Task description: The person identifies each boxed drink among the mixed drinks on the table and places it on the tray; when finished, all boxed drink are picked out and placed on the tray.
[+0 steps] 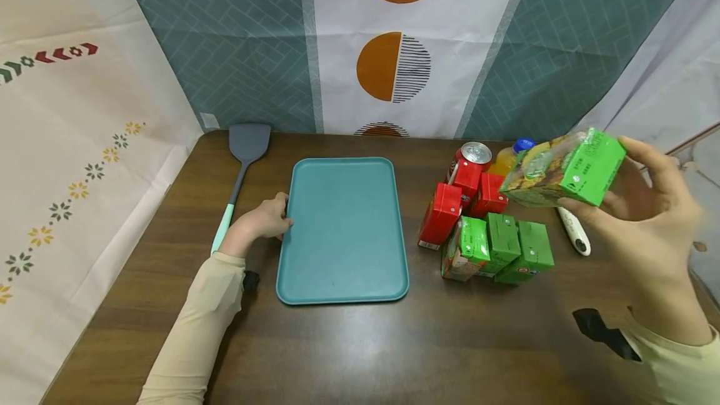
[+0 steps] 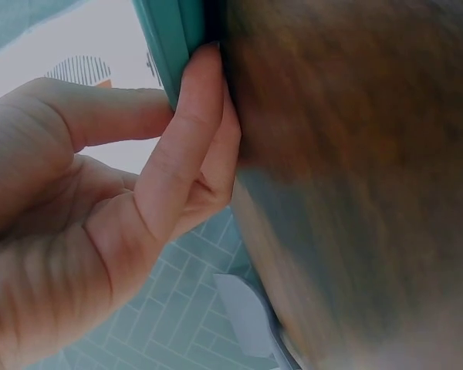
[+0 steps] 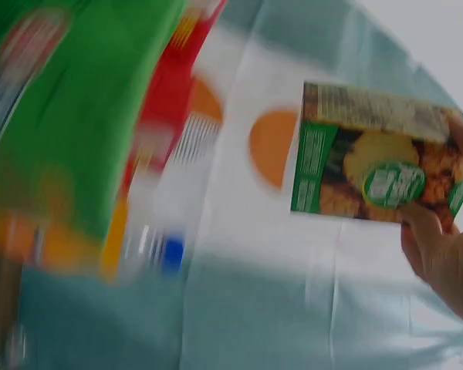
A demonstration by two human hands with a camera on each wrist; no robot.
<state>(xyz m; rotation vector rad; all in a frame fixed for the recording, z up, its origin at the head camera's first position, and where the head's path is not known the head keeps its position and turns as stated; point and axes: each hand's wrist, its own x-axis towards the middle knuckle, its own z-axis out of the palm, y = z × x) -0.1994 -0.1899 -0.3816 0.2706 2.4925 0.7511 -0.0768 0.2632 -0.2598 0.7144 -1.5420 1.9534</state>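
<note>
My left hand [image 1: 267, 217] pinches the left rim of a teal rectangular tray [image 1: 343, 230] lying on the table. In the left wrist view, the thumb and fingertips meet at the tray's edge [image 2: 163, 38]. On the right, my right hand [image 1: 655, 205] grips a green food box [image 1: 562, 167] by one end, thumb on one side and fingers on the other. Pictures of food and a green label show on the box [image 3: 382, 158] in the right wrist view. It is held up in the air, beyond and to the right of the grouped cartons.
Red cartons [image 1: 441, 214] and green cartons [image 1: 502, 242] stand bunched right of the tray. Behind them are a red can [image 1: 475, 152] and an orange bottle with a blue cap [image 1: 523, 144]. A white handle [image 1: 575, 230] lies farther right; a grey spatula [image 1: 249, 142] lies left.
</note>
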